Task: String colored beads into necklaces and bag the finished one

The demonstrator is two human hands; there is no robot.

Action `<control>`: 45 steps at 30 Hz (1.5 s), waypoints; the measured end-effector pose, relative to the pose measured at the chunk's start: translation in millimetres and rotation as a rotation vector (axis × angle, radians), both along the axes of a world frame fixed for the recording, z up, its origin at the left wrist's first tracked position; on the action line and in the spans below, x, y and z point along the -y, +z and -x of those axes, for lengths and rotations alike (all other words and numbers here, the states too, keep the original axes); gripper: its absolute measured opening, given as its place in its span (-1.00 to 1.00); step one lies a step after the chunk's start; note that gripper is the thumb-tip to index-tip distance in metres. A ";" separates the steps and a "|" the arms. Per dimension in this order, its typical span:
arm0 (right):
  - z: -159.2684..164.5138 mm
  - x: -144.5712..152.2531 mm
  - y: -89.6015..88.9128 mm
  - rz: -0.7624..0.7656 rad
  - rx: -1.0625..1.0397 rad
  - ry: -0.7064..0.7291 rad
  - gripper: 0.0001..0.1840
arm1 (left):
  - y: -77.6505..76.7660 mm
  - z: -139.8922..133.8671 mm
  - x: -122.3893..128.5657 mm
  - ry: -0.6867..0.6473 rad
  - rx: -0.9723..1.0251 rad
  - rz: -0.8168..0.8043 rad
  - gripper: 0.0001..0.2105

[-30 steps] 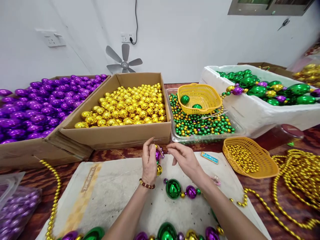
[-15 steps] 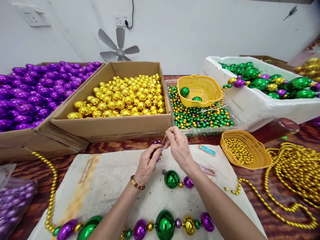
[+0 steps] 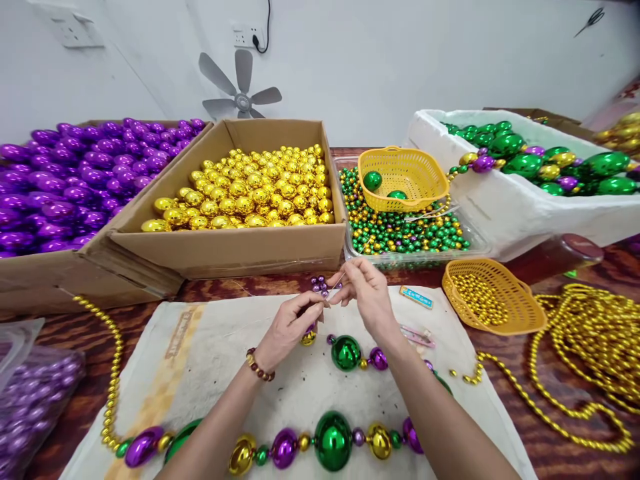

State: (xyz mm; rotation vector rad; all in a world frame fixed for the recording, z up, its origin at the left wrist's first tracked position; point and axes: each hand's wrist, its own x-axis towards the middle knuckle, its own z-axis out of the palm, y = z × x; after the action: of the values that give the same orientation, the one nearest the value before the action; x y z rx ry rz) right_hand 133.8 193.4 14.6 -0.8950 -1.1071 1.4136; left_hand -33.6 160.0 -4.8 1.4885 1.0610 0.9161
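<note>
Over the cream cloth (image 3: 210, 373), my left hand (image 3: 293, 327) is pinched on a thin beading thread, with a gold bead (image 3: 309, 339) and a bit of purple showing just below its fingers. My right hand (image 3: 369, 293) pinches the same thread close by; the fingertips of both hands nearly meet. Small purple beads (image 3: 319, 284) lie just beyond the fingertips. Below my right hand a short strung row with a green ball (image 3: 346, 353) and a purple ball (image 3: 379, 359) rests on the cloth. Nearer me lies a long bead garland (image 3: 333, 440), partly hidden by my forearms.
Behind stand a carton of gold beads (image 3: 225, 250), a purple-bead carton (image 3: 40, 267), a clear tray (image 3: 415, 250) of mixed beads and a white foam box (image 3: 500, 220). A yellow basket (image 3: 520, 307) and gold bead strands (image 3: 590, 340) lie right. A pink safety pin (image 3: 417, 335) lies on the cloth.
My right hand has shifted slightly right and away from the left, its fingers more spread around the thread. My left hand has lowered a little, and the gold bead beneath it now shows.
</note>
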 end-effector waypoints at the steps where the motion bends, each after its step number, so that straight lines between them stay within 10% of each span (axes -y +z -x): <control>1: -0.6 -1.8 4.1 0.003 -0.015 0.017 -0.80 | 1.2 0.9 1.4 -0.004 -0.001 0.009 -0.81; 13: 5.2 12.8 26.8 -0.026 0.038 0.168 -0.75 | 13.4 2.6 16.3 -0.012 -0.002 0.011 -0.77; 28: -12.2 40.6 108.2 -0.180 -0.050 0.143 -0.79 | -3.4 15.1 46.3 0.109 -0.358 -0.236 -0.80; 45: 9.5 64.0 85.3 -0.218 0.285 0.294 -0.84 | -23.5 69.8 60.3 0.116 -0.488 -0.054 -0.84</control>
State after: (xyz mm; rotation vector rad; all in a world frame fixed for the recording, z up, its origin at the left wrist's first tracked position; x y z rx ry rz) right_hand 124.3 129.4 99.9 -0.8150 -1.6299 1.3916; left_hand -103.3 99.8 -28.4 1.7598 1.4962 0.6759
